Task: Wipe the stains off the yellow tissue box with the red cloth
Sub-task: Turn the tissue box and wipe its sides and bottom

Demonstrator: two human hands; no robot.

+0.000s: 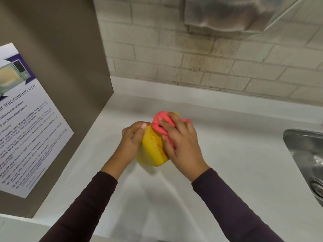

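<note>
The yellow tissue box is tilted above the white counter, its broad face turned up toward me. Thin orange-red stain lines run across that face. My left hand grips the box's left side, thumb over the upper edge. My right hand holds the bunched red cloth and presses it on the box's upper right part. The box's far end is hidden behind the cloth and fingers.
A white countertop spreads below the hands. A steel sink sits at the right edge. A tall grey panel with a microwave-use notice stands on the left. A tiled wall rises behind, with a metal dispenser above.
</note>
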